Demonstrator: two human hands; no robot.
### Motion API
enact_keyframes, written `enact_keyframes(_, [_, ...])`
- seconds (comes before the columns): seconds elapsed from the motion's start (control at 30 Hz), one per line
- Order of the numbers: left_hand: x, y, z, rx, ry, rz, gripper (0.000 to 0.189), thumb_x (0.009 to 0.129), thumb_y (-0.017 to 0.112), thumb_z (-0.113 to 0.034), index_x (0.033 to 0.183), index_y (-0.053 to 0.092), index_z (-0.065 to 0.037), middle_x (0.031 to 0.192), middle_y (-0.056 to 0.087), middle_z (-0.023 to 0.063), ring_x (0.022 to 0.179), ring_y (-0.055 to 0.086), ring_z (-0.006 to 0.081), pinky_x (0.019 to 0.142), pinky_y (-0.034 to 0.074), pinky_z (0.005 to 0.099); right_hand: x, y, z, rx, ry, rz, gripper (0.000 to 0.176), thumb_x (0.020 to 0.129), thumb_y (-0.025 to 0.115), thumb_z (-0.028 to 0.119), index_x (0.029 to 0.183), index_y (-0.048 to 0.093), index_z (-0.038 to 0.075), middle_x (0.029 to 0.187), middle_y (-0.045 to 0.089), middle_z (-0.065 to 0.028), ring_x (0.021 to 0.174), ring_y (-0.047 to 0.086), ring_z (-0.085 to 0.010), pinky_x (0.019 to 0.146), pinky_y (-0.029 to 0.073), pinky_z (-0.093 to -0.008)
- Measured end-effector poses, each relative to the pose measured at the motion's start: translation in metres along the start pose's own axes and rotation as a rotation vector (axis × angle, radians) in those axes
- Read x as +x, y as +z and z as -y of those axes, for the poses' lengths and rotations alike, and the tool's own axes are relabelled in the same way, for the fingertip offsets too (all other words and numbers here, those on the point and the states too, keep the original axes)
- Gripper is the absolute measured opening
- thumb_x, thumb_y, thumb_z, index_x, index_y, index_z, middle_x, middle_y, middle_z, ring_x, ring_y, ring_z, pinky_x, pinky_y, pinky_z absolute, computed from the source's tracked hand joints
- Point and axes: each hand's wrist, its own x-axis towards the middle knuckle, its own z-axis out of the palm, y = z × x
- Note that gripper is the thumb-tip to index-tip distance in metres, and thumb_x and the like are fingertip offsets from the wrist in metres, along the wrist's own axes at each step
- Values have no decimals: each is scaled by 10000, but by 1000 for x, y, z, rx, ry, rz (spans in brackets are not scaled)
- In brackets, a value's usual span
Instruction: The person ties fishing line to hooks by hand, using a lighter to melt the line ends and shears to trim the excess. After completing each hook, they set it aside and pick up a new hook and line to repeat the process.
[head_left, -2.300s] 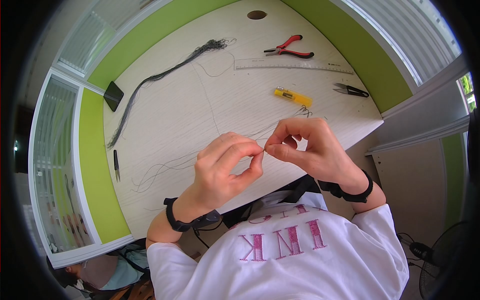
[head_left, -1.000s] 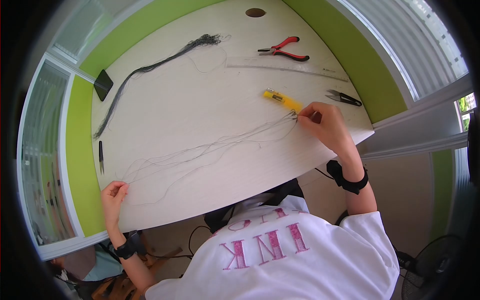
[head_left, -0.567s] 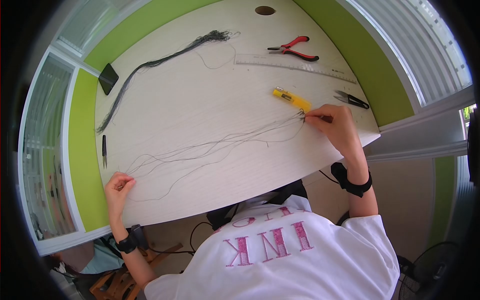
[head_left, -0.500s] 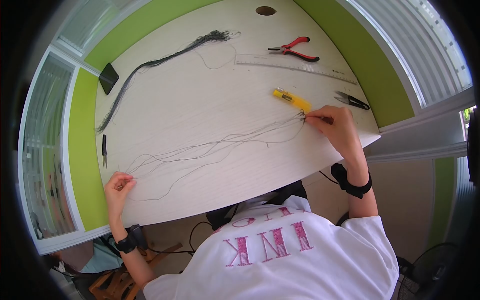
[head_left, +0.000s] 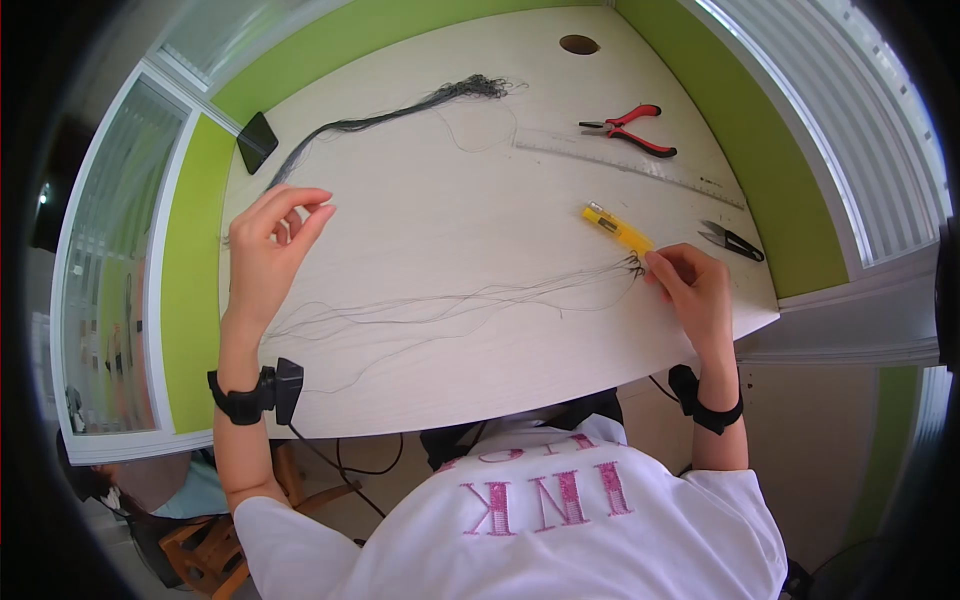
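Observation:
My right hand (head_left: 695,285) pinches beside the right end of several thin dark lines (head_left: 450,300), where small dark hook-shaped ends (head_left: 634,264) gather. From there the lines spread loosely leftward across the table. My left hand (head_left: 268,245) is raised over the left side of the table, thumb and forefinger slightly apart, with nothing visible between them. Just beyond it lies a long dark bundle of similar lines (head_left: 375,122), its curled ends at the upper right; the hand covers its lower end. A yellow cutter (head_left: 618,230) rests just above my right fingertips.
Red-handled pliers (head_left: 632,130), a clear ruler (head_left: 630,168) and black thread snips (head_left: 732,240) lie on the right of the white table (head_left: 420,220). A black phone-like slab (head_left: 257,143) leans at the left green partition (head_left: 195,200). Near the back is a round hole (head_left: 579,45).
My left hand has let go of the left ends of the lines and moved up toward the dark bundle. My right hand stays pinched at the hooked ends. The view has shifted slightly.

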Motion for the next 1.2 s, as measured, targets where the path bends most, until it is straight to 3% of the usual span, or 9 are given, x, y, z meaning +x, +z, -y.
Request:
enact_keyframes(0.1, [59,58,-10,-37,146,141,115,779,664,-126,812,665,-16,736,644,52,585,536,138,553,432,264,-2,6,-11,67,13,-85,168,848,633,129,825,641,-37,621,597,-18,558,490,-42,498,356,-186])
enact_keyframes(0.27, [142,161,5,-162,-108,142,264,737,693,-287,765,690,-25,718,661,100,671,625,199,634,488,305,-8,6,-20,80,-46,-150,158,851,632,131,818,639,-24,611,583,-5,552,480,-35,507,349,-187])
enact_keyframes(0.33, [158,176,-5,88,-445,347,337,689,716,-376,744,704,-43,756,675,123,710,646,231,661,498,338,-10,6,-20,100,-44,-155,155,852,632,131,818,639,-20,608,579,-2,553,481,-34,508,347,-186])
enact_keyframes(0.43, [157,200,7,50,-279,174,363,678,746,-377,700,688,-19,614,622,83,602,586,145,555,448,273,-9,5,-19,137,-23,-152,156,853,634,134,817,637,-18,610,575,1,555,482,-33,507,346,-182])
enact_keyframes(0.57, [156,201,25,-126,-343,179,300,705,719,-348,674,670,-53,711,657,81,673,624,197,633,491,322,-8,5,-18,148,-14,-119,156,852,637,132,819,637,-20,618,578,2,559,487,-30,509,348,-173])
enact_keyframes(0.83, [138,135,-2,-960,-377,129,109,848,630,-160,872,644,-54,744,643,21,556,465,43,528,387,211,-9,6,-20,278,-13,-185,133,854,629,104,841,634,-28,636,593,-12,589,526,-40,537,378,-168])
enact_keyframes(0.93, [139,144,30,-676,-418,351,149,815,654,-170,872,636,-34,733,641,23,564,494,64,535,412,231,-10,7,-20,248,-47,-155,136,857,625,104,839,631,-31,637,589,-11,590,522,-41,536,376,-173])
enact_keyframes(1.03, [122,153,38,-152,-242,245,157,746,677,-157,855,651,-48,693,639,54,578,565,121,573,471,270,-10,6,-20,217,-72,-161,141,858,625,106,830,627,-32,629,582,-10,583,514,-41,530,368,-176])
enact_keyframes(1.2, [104,139,36,106,-101,161,172,699,705,-177,823,678,-61,678,622,55,622,567,151,594,459,284,-13,6,-19,195,-84,-156,143,856,628,108,822,628,-31,618,577,-8,568,503,-39,519,358,-178])
